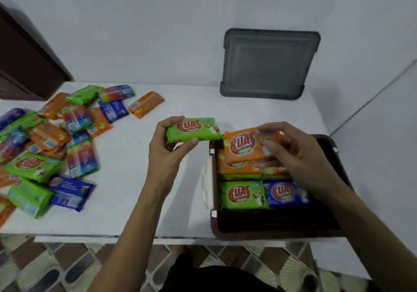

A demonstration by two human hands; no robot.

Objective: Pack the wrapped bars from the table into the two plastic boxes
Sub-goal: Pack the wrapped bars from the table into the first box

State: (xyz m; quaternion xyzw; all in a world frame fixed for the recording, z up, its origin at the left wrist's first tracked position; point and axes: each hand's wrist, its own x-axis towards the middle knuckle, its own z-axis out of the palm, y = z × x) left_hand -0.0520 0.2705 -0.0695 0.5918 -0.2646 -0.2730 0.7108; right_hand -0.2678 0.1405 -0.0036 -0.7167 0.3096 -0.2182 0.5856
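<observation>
My left hand (168, 147) holds a green wrapped bar (194, 129) above the white table, just left of the dark brown plastic box (213, 224). Over the box's far end, my right hand (291, 151) grips an orange wrapped bar (244, 146). Inside the box lie more orange bars, a green bar (241, 194) and a blue bar (284, 192); its near part shows dark and bare. A loose pile of green, orange, blue and multicoloured bars (52, 142) covers the table's left side.
A grey lid (268, 63) leans upright against the wall behind the box. The white table (140, 201) ends at a near edge above a tiled floor. A dark brown cabinet (24, 61) stands at the far left. A white latch (206, 185) sits on the box's left wall.
</observation>
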